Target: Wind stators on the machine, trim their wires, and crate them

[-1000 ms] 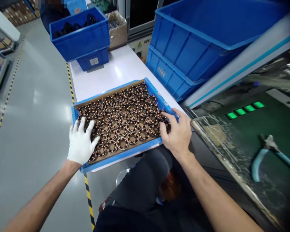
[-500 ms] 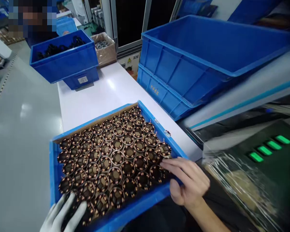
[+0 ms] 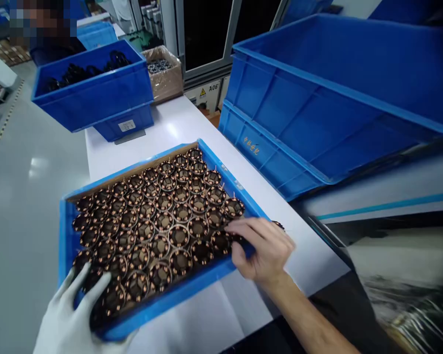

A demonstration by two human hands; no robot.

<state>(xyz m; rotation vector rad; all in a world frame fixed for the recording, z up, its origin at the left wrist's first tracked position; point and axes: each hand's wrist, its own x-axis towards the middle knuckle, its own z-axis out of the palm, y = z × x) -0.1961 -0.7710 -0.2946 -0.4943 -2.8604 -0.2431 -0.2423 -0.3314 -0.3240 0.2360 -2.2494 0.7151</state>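
Note:
A shallow blue tray [image 3: 177, 294] lined with cardboard rests on the white table [image 3: 177, 129], filled with several copper-wound round stators [image 3: 162, 221]. My left hand [image 3: 72, 314], in a white glove, grips the tray's near left corner, fingers spread over the rim and the stators there. My bare right hand [image 3: 262, 248] holds the tray's near right corner, fingers curled over the rim and onto the stators.
Two stacked large blue crates [image 3: 317, 108] stand at the right. A blue bin [image 3: 92, 88] of black parts sits on a smaller bin at the far left, a lined cardboard box [image 3: 164, 73] beside it. Another person is at the top left. Grey floor lies left.
The tray has slid further onto the white table, away from its near edge. Both hands stayed on its near corners. The camera has swung left, away from the green-lit machine.

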